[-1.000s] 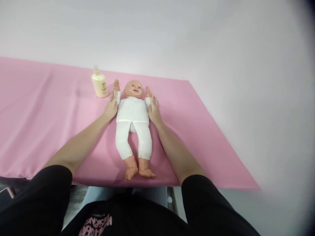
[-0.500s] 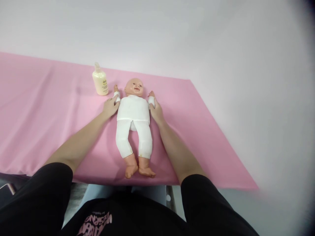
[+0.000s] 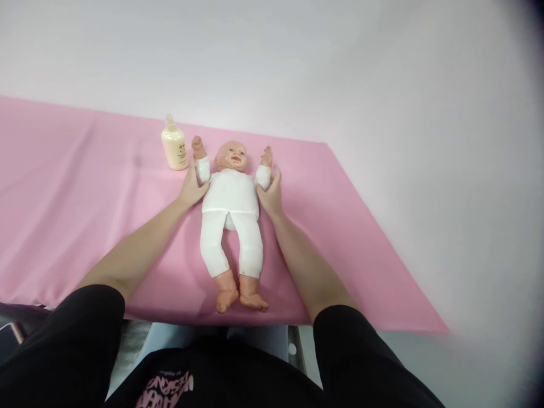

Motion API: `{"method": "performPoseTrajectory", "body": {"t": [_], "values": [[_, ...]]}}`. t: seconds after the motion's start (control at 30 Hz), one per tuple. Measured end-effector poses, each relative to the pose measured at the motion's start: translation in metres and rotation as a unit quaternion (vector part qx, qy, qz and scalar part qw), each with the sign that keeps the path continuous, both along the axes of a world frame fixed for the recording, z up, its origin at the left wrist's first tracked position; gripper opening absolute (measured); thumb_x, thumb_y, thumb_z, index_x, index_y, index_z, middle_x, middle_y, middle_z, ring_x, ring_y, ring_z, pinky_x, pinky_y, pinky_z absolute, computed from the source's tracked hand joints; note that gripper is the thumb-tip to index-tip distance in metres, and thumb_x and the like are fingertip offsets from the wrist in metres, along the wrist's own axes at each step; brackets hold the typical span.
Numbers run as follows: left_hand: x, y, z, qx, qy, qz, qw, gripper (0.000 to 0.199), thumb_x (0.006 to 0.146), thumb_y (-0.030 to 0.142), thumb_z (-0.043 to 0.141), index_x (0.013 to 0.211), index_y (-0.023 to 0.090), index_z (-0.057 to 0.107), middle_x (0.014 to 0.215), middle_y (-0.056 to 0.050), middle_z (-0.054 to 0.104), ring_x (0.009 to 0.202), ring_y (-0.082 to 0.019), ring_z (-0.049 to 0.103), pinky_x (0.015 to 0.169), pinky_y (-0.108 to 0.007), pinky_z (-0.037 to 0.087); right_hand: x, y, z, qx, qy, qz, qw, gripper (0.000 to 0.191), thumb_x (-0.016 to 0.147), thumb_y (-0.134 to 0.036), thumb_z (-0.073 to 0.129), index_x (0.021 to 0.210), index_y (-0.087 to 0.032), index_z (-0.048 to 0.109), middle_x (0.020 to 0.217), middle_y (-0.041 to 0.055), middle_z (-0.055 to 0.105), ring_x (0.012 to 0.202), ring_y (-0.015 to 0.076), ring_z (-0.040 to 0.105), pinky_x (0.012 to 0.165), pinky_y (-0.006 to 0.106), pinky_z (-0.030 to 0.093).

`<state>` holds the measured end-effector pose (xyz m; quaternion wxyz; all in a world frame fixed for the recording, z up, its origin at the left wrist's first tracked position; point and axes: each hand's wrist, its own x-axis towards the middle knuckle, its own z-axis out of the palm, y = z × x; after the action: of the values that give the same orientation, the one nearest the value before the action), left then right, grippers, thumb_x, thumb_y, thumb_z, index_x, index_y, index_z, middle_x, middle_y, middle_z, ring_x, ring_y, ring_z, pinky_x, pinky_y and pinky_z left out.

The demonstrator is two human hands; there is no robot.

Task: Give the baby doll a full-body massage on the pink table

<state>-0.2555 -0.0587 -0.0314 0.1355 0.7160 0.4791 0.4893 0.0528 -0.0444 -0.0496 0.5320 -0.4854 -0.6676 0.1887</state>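
Observation:
A baby doll in white clothing lies on its back, head away from me and bare feet towards me. My left hand is closed round the doll's arm on the left, its thumb by the armpit and its fingers along the outer side. On the other side my right hand grips the doll's other arm the same way, fingertips showing past the sleeve. Both doll arms are raised, their small hands beside the head. Left of the doll stands a pale yellow pump bottle, close to my left fingertips.
A pink cover lies over the table, with creases at the left. Its far edge meets a pale wall, and its right edge slants towards me. Below the near edge, my legs and part of a dark object show.
Both doll arms have been lifted and now stand higher beside the head. My fingers have shifted from over the sleeves to around their outer sides. The bottle still stands by the doll.

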Motion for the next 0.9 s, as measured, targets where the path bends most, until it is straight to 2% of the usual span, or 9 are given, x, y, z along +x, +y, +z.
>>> {"method": "performPoseTrajectory", "body": {"t": [0.07, 0.13, 0.23, 0.4, 0.53, 0.6, 0.7, 0.8, 0.9], "values": [[0.004, -0.003, 0.003, 0.014, 0.010, 0.001, 1.000, 0.105, 0.088, 0.063, 0.071, 0.167, 0.016, 0.020, 0.166, -0.024, 0.040, 0.155, -0.037, 0.042, 0.128, -0.052, 0.037, -0.004, -0.003, 0.005, 0.024, 0.002, 0.007, 1.000, 0.090, 0.091, -0.052, 0.063, 0.163, -0.022, 0.019, 0.165, 0.0202, 0.041, 0.151, 0.0316, 0.047, 0.124, 0.056, 0.044], [0.007, -0.008, 0.006, 0.024, 0.033, 0.006, 0.999, 0.089, 0.087, 0.063, 0.072, 0.157, 0.015, 0.041, 0.152, -0.022, 0.056, 0.145, -0.038, 0.053, 0.124, -0.054, 0.041, -0.008, -0.007, 0.010, 0.047, -0.013, 0.009, 0.999, 0.079, 0.088, -0.051, 0.066, 0.154, -0.021, 0.035, 0.152, 0.0192, 0.053, 0.142, 0.0324, 0.053, 0.123, 0.055, 0.045], [0.008, -0.017, 0.012, 0.043, 0.080, -0.013, 0.996, 0.059, 0.086, 0.057, 0.071, 0.130, 0.018, 0.063, 0.129, -0.016, 0.070, 0.125, -0.035, 0.065, 0.116, -0.053, 0.047, -0.011, -0.014, 0.015, 0.078, -0.061, 0.033, 0.995, 0.050, 0.085, -0.051, 0.068, 0.125, -0.022, 0.058, 0.124, 0.0143, 0.065, 0.123, 0.0331, 0.061, 0.116, 0.055, 0.050], [0.007, -0.029, 0.021, 0.061, 0.133, -0.054, 0.988, 0.040, 0.081, 0.048, 0.069, 0.112, 0.022, 0.068, 0.117, -0.012, 0.074, 0.115, -0.032, 0.067, 0.111, -0.050, 0.050, -0.013, -0.026, 0.022, 0.128, -0.119, 0.092, 0.980, 0.026, 0.086, -0.049, 0.064, 0.098, -0.025, 0.061, 0.098, 0.0080, 0.067, 0.098, 0.0283, 0.064, 0.099, 0.048, 0.056], [0.008, -0.028, 0.021, 0.061, 0.157, -0.084, 0.982, 0.044, 0.082, 0.050, 0.066, 0.115, 0.021, 0.068, 0.120, -0.014, 0.073, 0.117, -0.033, 0.066, 0.113, -0.051, 0.049, -0.011, -0.026, 0.018, 0.121, -0.140, 0.122, 0.975, 0.039, 0.084, -0.051, 0.061, 0.112, -0.025, 0.064, 0.107, 0.0094, 0.071, 0.106, 0.0314, 0.066, 0.104, 0.052, 0.055], [0.009, -0.023, 0.017, 0.052, 0.148, -0.070, 0.985, 0.050, 0.085, 0.050, 0.063, 0.125, 0.019, 0.064, 0.126, -0.016, 0.071, 0.121, -0.034, 0.065, 0.114, -0.052, 0.048, -0.012, -0.022, 0.014, 0.112, -0.127, 0.118, 0.979, 0.058, 0.089, -0.055, 0.056, 0.137, -0.023, 0.057, 0.132, 0.0137, 0.068, 0.126, 0.0336, 0.064, 0.116, 0.054, 0.050], [0.008, -0.010, 0.006, 0.042, 0.106, -0.025, 0.993, 0.064, 0.095, 0.053, 0.053, 0.145, 0.012, 0.051, 0.142, -0.022, 0.063, 0.134, -0.037, 0.059, 0.120, -0.056, 0.042, -0.013, -0.012, 0.005, 0.090, -0.115, 0.077, 0.986, 0.075, 0.102, -0.056, 0.037, 0.166, -0.019, 0.023, 0.165, 0.0174, 0.045, 0.155, 0.0306, 0.043, 0.131, 0.054, 0.036], [0.005, 0.007, -0.009, 0.035, 0.054, 0.007, 0.998, 0.083, 0.101, 0.063, 0.046, 0.161, 0.008, 0.030, 0.161, -0.028, 0.045, 0.151, -0.039, 0.044, 0.128, -0.058, 0.032, -0.011, 0.000, -0.003, 0.067, -0.130, 0.025, 0.989, 0.077, 0.107, -0.056, 0.020, 0.171, -0.021, -0.005, 0.175, 0.0155, 0.027, 0.165, 0.0284, 0.027, 0.134, 0.059, 0.028], [0.000, 0.019, -0.022, 0.006, 0.029, 0.047, 0.998, 0.104, 0.097, 0.074, 0.046, 0.167, 0.005, 0.013, 0.173, -0.032, 0.021, 0.162, -0.044, 0.023, 0.133, -0.061, 0.019, -0.006, 0.008, -0.005, 0.066, -0.152, 0.011, 0.986, 0.076, 0.108, -0.056, 0.014, 0.170, -0.024, -0.016, 0.179, 0.0144, 0.017, 0.166, 0.0312, 0.021, 0.133, 0.065, 0.027]]}}
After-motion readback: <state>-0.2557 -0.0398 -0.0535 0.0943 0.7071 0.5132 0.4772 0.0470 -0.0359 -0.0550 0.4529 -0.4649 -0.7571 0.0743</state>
